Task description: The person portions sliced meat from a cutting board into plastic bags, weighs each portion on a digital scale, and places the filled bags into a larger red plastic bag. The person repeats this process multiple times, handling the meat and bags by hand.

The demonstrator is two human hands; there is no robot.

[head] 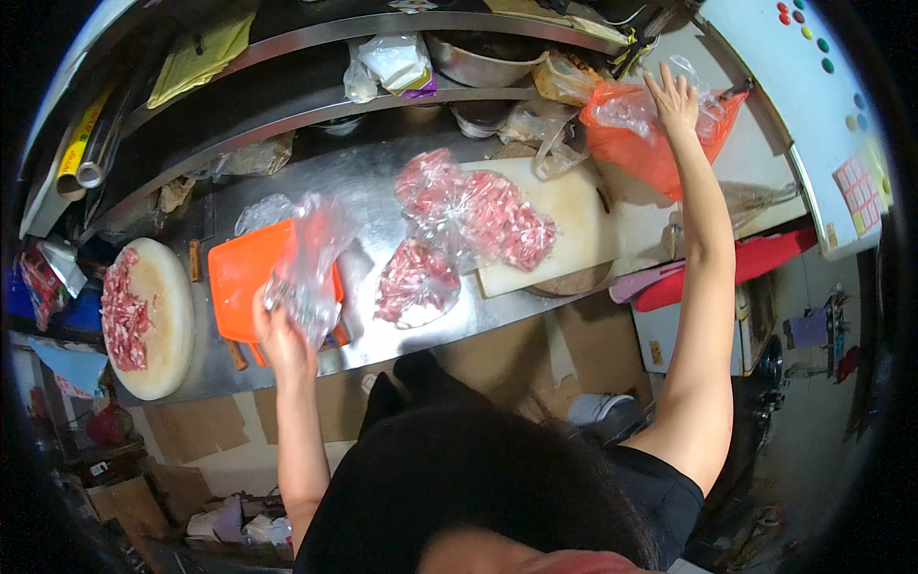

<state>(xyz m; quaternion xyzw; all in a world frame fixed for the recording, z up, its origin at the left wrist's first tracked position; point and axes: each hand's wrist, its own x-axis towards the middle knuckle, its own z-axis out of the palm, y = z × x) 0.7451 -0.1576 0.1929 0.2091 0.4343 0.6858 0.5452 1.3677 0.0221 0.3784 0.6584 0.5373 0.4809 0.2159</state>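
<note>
My left hand (283, 333) grips the lower end of a bunch of clear plastic bags (312, 262), over the right side of an orange plastic tray (240, 276). My right hand (674, 104) reaches far to the upper right, fingers spread, above a red plastic bag (631, 154) with clear plastic in it; whether it touches the bag I cannot tell. Between my arms, several clear bags of chopped raw meat (491, 208) lie partly on a white cutting board (574, 208), and another bag of meat (416, 283) rests on the steel counter (351, 316).
A thick round chopping board (165, 323) with chopped meat (125, 312) is at the far left. Metal shelves (287, 122) run along the back, holding a metal basin (488, 61). A wooden handle (194, 260) lies between the round board and the tray. A white refrigerator door (825, 93) bounds the right.
</note>
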